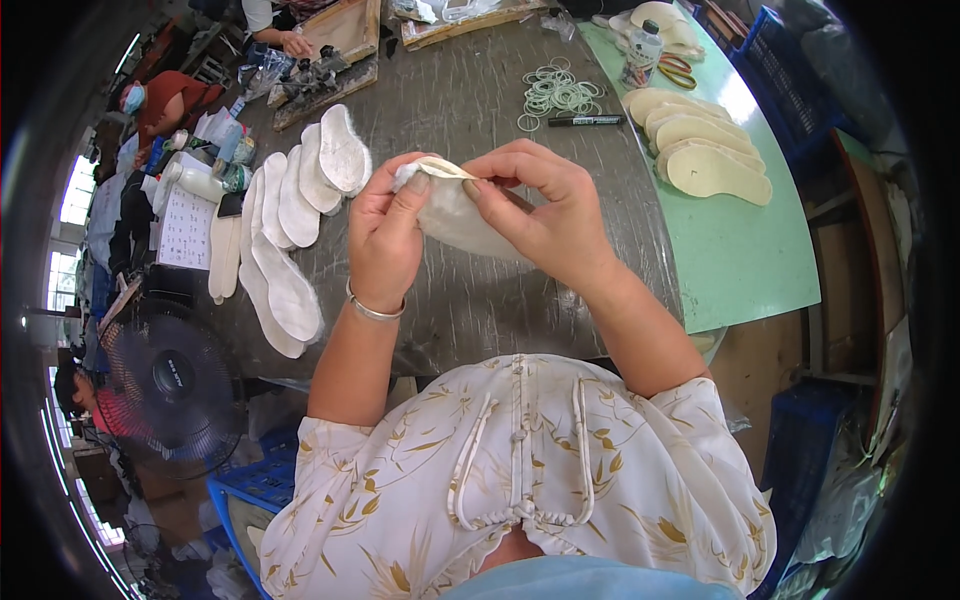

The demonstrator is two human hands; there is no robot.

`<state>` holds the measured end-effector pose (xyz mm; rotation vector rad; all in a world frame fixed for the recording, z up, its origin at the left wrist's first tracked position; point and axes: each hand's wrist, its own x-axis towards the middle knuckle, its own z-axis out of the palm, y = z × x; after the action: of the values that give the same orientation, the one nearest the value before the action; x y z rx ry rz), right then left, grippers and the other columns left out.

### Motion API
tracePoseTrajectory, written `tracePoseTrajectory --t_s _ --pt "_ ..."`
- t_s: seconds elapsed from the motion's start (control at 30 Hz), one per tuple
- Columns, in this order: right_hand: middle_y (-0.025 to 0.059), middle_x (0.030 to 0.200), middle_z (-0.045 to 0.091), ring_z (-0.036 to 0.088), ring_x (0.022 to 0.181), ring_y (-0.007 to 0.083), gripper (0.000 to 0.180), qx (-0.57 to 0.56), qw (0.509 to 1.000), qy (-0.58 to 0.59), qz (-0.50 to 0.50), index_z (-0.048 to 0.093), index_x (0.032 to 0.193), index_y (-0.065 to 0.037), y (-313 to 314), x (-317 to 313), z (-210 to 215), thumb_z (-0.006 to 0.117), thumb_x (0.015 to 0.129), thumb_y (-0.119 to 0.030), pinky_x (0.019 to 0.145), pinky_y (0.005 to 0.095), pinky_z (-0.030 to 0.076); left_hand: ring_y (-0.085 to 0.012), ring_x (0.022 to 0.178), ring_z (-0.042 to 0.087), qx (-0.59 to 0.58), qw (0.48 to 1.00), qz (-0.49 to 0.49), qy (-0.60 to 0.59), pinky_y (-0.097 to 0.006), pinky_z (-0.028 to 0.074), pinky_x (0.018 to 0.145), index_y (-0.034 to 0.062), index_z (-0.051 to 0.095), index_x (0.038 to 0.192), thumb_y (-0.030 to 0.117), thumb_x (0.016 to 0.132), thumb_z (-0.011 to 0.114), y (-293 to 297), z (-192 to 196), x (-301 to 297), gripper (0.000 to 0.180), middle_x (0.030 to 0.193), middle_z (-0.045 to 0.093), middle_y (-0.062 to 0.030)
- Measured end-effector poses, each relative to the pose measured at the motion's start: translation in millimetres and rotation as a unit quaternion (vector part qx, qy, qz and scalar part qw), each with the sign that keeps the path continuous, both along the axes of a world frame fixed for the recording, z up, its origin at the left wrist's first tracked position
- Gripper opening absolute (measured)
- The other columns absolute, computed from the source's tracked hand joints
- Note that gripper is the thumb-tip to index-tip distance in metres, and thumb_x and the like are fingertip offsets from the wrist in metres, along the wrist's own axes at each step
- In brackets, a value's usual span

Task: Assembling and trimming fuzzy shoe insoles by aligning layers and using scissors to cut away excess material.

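Observation:
Over the middle of the dark table, a fluffy white insole (465,222) with a cream edge is held up between my two hands. My left hand (386,240), with a bracelet at its wrist, pinches the insole's left end between thumb and fingers. The thumb and fingertips of my right hand (548,208) grip the same upper edge farther right. Between my hands that edge stands slightly parted, showing a cream layer against the white pile. My right fingers partly cover the insole.
Fluffy white insoles (297,208) lie overlapped at left. Cream insoles (718,172) fan out on the green board (745,255) at right, near scissors (677,72) and a bottle (641,55). Green rubber bands (562,92) and a black marker (586,120) lie ahead. A fan (170,375) stands lower left; a co-worker's hand (296,44) shows far left.

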<state>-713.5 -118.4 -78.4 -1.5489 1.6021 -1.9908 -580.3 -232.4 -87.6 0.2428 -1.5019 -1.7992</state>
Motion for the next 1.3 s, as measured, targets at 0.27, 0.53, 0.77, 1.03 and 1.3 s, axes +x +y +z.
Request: tracePoseTrajectory --t_s 0.27,0.53,0.77,1.03,1.3 --pt "0.0073 0.077 0.063 0.059 0.063 0.0129 0.009 0.023 1.000 -0.019 -0.006 0.069 0.085 -0.001 4 0 -5 0.070 0.079 -0.008 0.055 0.0256 0.048 -0.0087 0.091 0.058 -0.076 0.995 -0.009 -0.057 -0.023 0.046 0.081 0.0000 0.059 0.109 0.014 0.088 0.065 6 0 -3 0.026 0.102 0.063 -0.0043" --pt "0.0096 0.088 0.065 0.064 0.076 0.0177 0.017 0.042 0.998 -0.033 0.038 0.069 0.095 0.001 25 -9 -8 0.067 0.083 -0.011 0.067 0.0280 0.052 -0.0145 0.094 0.058 0.001 0.999 -0.044 0.018 -0.029 0.044 0.086 0.0014 0.060 0.107 0.011 0.091 0.059 -5 -9 -5 0.019 0.101 0.063 -0.0085" --pt "0.0097 0.085 0.066 0.064 0.074 0.0175 0.014 0.050 0.998 -0.032 0.016 0.069 0.094 0.000 35 -16 -22 0.067 0.082 -0.007 0.064 0.0281 0.050 -0.0188 0.097 0.057 -0.032 0.996 -0.075 0.038 -0.033 0.044 0.088 0.0029 0.059 0.108 0.012 0.092 0.058 -5 -22 -12 0.019 0.102 0.062 -0.0111" --pt "0.0087 0.093 0.066 0.063 0.082 0.0240 0.027 0.027 0.996 0.060 -0.068 0.065 0.102 -0.005 41 -16 -33 0.070 0.076 -0.007 0.075 0.0352 0.048 -0.0215 0.097 0.055 0.032 0.995 -0.052 0.078 -0.036 0.043 0.088 0.0036 0.058 0.106 0.016 0.093 0.057 1 -26 -12 0.018 0.099 0.060 -0.0088" --pt "0.0106 0.095 0.066 0.063 0.083 0.0183 0.019 0.037 0.997 0.018 -0.071 0.068 0.099 0.000 55 -21 -47 0.068 0.082 -0.005 0.072 0.0278 0.050 -0.0240 0.101 0.051 0.053 0.991 -0.061 0.109 -0.040 0.038 0.094 0.0069 0.058 0.107 0.016 0.091 0.058 -1 -40 -10 0.018 0.098 0.058 -0.0071"
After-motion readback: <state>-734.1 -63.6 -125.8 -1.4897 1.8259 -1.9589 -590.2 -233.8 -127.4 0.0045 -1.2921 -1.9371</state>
